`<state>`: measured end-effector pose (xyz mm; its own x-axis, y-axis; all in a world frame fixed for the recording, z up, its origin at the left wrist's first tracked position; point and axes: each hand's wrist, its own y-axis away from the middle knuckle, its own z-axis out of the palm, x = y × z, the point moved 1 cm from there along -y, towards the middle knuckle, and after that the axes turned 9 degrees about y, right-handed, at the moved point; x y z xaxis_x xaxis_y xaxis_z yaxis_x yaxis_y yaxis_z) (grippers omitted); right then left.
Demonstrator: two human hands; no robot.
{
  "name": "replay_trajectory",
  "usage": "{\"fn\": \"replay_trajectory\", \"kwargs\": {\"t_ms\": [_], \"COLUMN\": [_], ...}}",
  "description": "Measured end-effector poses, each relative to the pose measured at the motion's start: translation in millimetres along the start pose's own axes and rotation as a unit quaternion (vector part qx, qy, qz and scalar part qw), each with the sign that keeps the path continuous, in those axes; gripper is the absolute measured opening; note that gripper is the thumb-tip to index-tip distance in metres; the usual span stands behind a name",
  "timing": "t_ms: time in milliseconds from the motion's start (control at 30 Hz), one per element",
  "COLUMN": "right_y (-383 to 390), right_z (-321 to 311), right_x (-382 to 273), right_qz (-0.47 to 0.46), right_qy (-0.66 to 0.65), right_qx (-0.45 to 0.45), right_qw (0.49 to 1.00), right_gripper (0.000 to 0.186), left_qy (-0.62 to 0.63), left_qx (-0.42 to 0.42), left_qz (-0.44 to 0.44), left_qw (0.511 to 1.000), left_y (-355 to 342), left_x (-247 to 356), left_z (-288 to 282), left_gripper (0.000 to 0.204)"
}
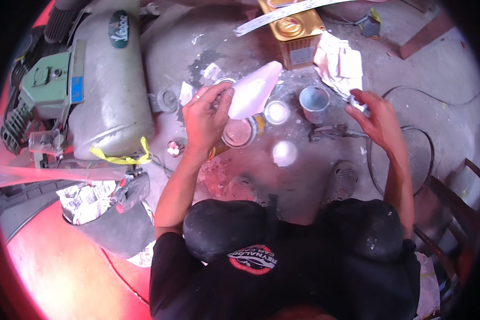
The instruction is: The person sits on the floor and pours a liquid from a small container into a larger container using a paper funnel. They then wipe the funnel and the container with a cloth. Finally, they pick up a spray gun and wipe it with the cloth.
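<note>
My left hand (207,118) is closed, pinching a white cone-shaped paper (255,92) by its edge. The paper is tilted, its wide side up to the right, above an open can (238,132) with a pinkish top. My right hand (380,120) curls its thumb and fingers round a small whitish thing (359,104), mostly hidden and too small to name. Just beyond that hand lies a folded white cloth or paper (340,63). Between my hands stands a grey cup (314,102). A round white-topped container (277,112) is beside it, and a white disc (284,153) lies closer to me.
A square gold tin (300,45) stands at the back, with a long white strip (282,17) across it. At left is a large grey compressor tank (109,90). A black hose (431,154) loops over the floor at right. My shoes (342,180) are just in front.
</note>
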<state>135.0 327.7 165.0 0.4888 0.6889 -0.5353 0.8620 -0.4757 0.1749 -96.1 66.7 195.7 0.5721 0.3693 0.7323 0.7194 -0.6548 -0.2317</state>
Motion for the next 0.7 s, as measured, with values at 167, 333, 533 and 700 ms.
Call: {"fn": "replay_trajectory", "kwargs": {"t_ms": [167, 333, 533, 700], "right_y": [-14, -25, -35, -32], "right_z": [0, 12, 37, 43], "right_x": [-7, -13, 10, 42], "right_qz": [-0.076, -0.161, -0.115, 0.091], "right_qy": [-0.153, -0.046, -0.009, -0.226], "right_qx": [0.086, 0.082, 0.099, 0.078], "right_qw": [0.981, 0.983, 0.988, 0.967], "right_gripper": [0.043, 0.033, 0.018, 0.023], "left_qy": [0.037, 0.043, 0.164, 0.229], "left_qx": [-0.135, -0.199, -0.182, -0.110], "left_qz": [0.174, 0.226, 0.080, -0.063], "left_qw": [0.975, 0.953, 0.966, 0.965], "left_y": [-19, -34, -34, -7], "left_x": [28, 44, 26, -31], "left_z": [50, 92, 123, 162], "left_gripper": [0.014, 0.017, 0.025, 0.043]}}
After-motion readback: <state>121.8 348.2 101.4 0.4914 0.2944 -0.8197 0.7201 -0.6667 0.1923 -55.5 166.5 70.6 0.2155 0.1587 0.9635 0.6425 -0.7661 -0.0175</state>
